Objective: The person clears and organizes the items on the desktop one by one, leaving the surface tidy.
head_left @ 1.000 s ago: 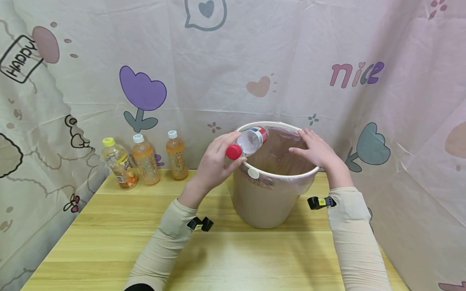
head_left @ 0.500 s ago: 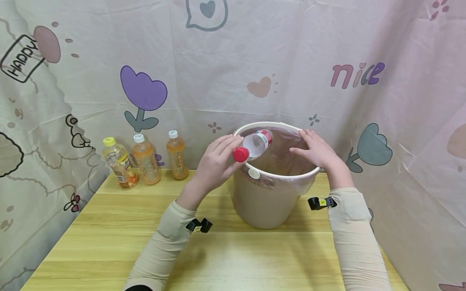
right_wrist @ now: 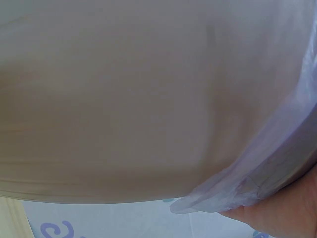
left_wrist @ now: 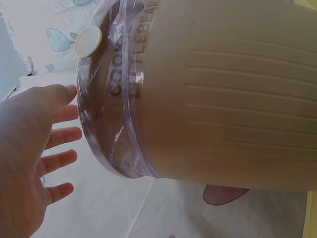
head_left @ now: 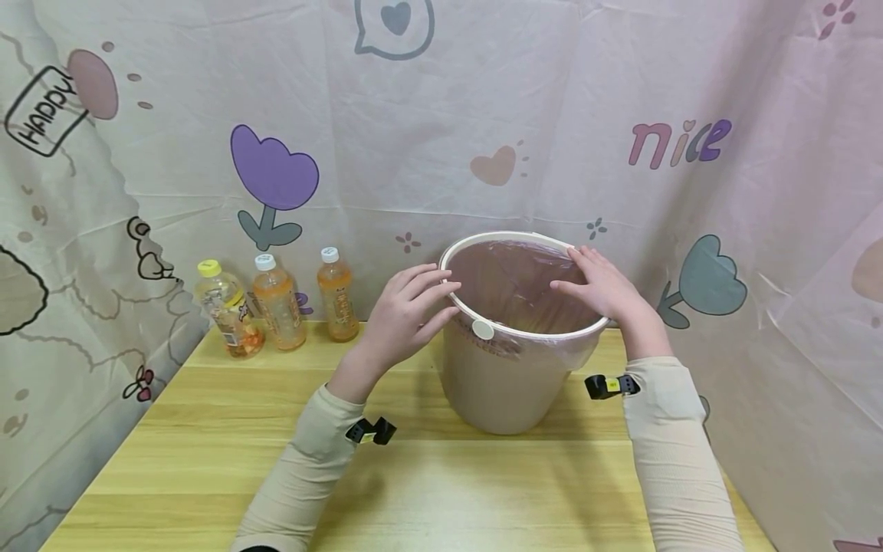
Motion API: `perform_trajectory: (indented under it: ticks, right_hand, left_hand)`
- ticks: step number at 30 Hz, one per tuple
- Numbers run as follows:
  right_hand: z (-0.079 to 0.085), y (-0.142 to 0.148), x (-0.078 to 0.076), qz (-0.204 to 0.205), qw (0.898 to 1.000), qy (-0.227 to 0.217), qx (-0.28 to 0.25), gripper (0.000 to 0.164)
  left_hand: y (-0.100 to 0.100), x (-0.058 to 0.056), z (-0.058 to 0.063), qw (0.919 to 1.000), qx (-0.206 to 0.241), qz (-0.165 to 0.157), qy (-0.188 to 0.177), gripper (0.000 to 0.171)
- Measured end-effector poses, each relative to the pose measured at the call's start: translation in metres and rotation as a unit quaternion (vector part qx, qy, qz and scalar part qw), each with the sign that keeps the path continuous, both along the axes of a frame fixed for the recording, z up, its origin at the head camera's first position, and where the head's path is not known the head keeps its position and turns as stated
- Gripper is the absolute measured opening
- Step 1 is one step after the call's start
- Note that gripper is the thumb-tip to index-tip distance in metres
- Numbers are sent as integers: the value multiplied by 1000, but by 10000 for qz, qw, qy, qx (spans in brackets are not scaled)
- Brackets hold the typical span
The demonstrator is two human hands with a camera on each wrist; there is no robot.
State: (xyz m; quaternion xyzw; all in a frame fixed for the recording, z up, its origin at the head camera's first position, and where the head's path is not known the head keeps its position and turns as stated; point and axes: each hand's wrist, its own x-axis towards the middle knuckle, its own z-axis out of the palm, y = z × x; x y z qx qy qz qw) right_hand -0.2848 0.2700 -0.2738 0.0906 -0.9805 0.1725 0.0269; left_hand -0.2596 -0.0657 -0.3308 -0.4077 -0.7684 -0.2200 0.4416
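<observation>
Nearest, two pale sleeves, the left one (head_left: 303, 452) and the right one (head_left: 672, 445), reach over a wood-grained table (head_left: 441, 506), each with a small black camera (head_left: 371, 431) at the cuff. Ahead of them a beige bin (head_left: 507, 395) stands upright on the table, right of centre, with a round white button (head_left: 483, 330) on the near side of its rim. The left hand (head_left: 400, 314) is at the left of the rim, fingers spread apart and holding nothing; whether the fingertips touch the rim I cannot tell. The right hand (head_left: 607, 287) lies over the right of the rim, its thumb and fingers apart, the thumb above the bin's mouth. A clear plastic liner (left_wrist: 116, 141) lines the bin and folds down outside. Farther off, to the left, stand three bottles: a yellow-capped bottle (head_left: 233, 322) leftmost, then two white-capped bottles (head_left: 279, 310) holding orange liquid. Farthest, a pale printed cloth (head_left: 414, 130) hangs behind, showing a purple tulip and the word "nice".
</observation>
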Motion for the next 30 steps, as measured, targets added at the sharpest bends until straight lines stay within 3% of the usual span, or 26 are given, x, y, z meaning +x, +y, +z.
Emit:
perform_trajectory:
  ticks: [13, 30]
  right_hand:
    - [1, -1, 1, 4, 10000, -44, 43, 86]
    - [1, -2, 1, -16, 10000, -53, -12, 85]
  left_hand:
    - [-17, 1, -12, 9994, -48, 274, -215, 35]
    - [-68, -5, -49, 9937, -324, 996, -396, 38]
